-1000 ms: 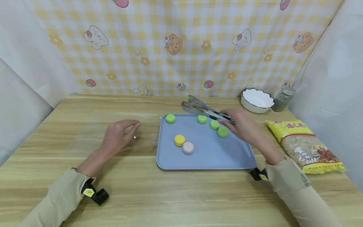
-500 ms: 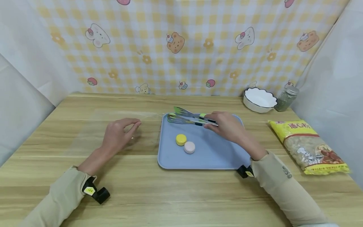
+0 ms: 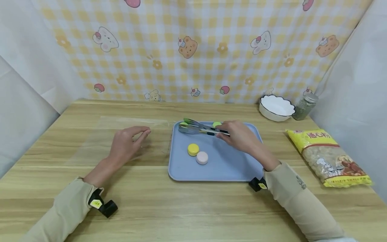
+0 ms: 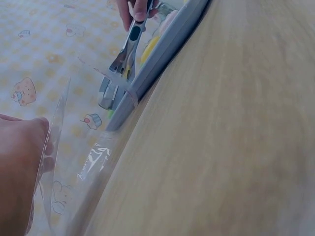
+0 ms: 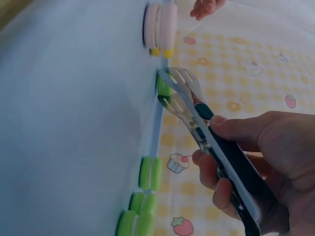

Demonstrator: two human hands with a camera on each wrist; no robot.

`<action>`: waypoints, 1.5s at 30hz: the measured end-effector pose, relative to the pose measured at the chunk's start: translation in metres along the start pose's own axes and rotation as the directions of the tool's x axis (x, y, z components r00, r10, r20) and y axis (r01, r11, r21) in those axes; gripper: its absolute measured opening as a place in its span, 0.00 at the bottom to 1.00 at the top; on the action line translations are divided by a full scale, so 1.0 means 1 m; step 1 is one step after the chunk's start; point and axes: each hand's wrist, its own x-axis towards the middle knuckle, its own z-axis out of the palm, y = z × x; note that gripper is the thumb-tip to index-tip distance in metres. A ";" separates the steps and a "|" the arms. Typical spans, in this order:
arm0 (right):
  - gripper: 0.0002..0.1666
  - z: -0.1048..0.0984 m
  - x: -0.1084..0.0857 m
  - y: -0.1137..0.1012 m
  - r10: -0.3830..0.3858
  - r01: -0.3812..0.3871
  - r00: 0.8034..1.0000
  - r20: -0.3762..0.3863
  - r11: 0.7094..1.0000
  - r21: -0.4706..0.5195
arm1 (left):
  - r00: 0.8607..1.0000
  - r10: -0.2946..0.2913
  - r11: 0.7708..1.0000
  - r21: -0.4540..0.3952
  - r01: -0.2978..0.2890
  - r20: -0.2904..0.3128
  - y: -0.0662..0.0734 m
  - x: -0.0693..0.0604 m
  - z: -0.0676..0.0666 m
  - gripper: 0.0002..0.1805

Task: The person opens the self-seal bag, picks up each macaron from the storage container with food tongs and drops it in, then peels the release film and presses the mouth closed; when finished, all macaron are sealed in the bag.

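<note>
The left hand (image 3: 125,144) pinches the edge of a clear plastic bag (image 3: 90,141) lying left of the blue tray (image 3: 225,166); the left wrist view shows the film (image 4: 54,132) raised at the fingers. Metal tongs (image 3: 201,129) are gripped by the right hand (image 3: 242,137). Their heads reach the tray's back left corner, one on each side of a green macaron (image 5: 164,84) in the right wrist view; whether both touch it I cannot tell. A yellow macaron (image 3: 193,149) and a pale pink one (image 3: 202,157) lie nearer the front.
More green macarons (image 5: 150,173) stand along the tray's back edge, partly hidden by the right hand in the head view. Behind on the right are a white scalloped bowl (image 3: 276,107) and a glass jar (image 3: 305,107). A yellow food packet (image 3: 329,159) lies at the right.
The right hand has moved left and the tongs have come down from above the tray to the green macaron at its back left corner, their arms closer together. The left hand has barely moved.
</note>
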 end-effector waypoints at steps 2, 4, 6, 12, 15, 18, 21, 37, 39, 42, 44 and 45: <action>0.17 -0.001 -0.001 0.000 -0.003 0.003 1.000 -0.010 1.000 0.005 | 1.000 -0.003 1.000 -0.001 0.003 -0.003 0.000 -0.001 -0.001 0.07; 0.17 -0.004 -0.002 -0.001 -0.011 0.011 1.000 -0.016 1.000 0.008 | 1.000 -0.006 1.000 -0.001 0.006 -0.004 0.000 -0.001 -0.001 0.07; 0.16 -0.007 -0.001 -0.003 -0.022 0.022 1.000 -0.015 1.000 0.019 | 1.000 -0.009 1.000 -0.002 0.009 -0.004 0.000 -0.002 -0.001 0.07; 0.17 -0.019 0.006 -0.020 -0.080 0.080 0.997 0.011 0.996 0.034 | 1.000 -0.012 1.000 0.005 0.012 -0.002 -0.002 -0.003 -0.001 0.07; 0.17 -0.020 0.009 -0.029 -0.120 0.119 0.992 0.037 0.992 0.036 | 1.000 -0.005 1.000 0.001 0.005 -0.001 -0.002 -0.003 0.000 0.07; 0.16 -0.015 0.013 -0.036 -0.159 0.156 0.985 0.069 0.987 0.048 | 1.000 -0.004 1.000 -0.003 0.004 -0.003 -0.002 -0.003 0.001 0.07; 0.16 -0.008 0.018 -0.043 -0.194 0.189 0.977 0.092 0.980 0.063 | 1.000 -0.022 1.000 -0.008 0.022 0.012 -0.002 -0.003 0.002 0.08; 0.17 0.020 0.044 -0.071 -0.273 0.255 0.955 0.116 0.955 0.150 | 0.962 -0.181 0.956 -0.194 0.221 0.206 0.003 -0.002 0.002 0.12; 0.17 0.023 0.046 -0.074 -0.283 0.263 0.951 0.121 0.952 0.157 | 0.964 -0.180 0.953 -0.208 0.219 0.195 0.003 -0.003 0.001 0.11; 0.17 0.025 0.049 -0.078 -0.292 0.270 0.949 0.117 0.947 0.177 | 0.969 -0.179 0.947 -0.239 0.216 0.167 0.002 -0.003 0.002 0.09; 0.17 0.025 0.052 -0.082 -0.303 0.281 0.946 0.112 0.943 0.177 | 0.972 -0.179 0.942 -0.258 0.213 0.150 0.002 -0.003 0.001 0.09; 0.17 0.025 0.054 -0.084 -0.311 0.290 0.944 0.111 0.941 0.175 | 0.974 -0.178 0.942 -0.261 0.210 0.141 0.002 -0.003 0.001 0.09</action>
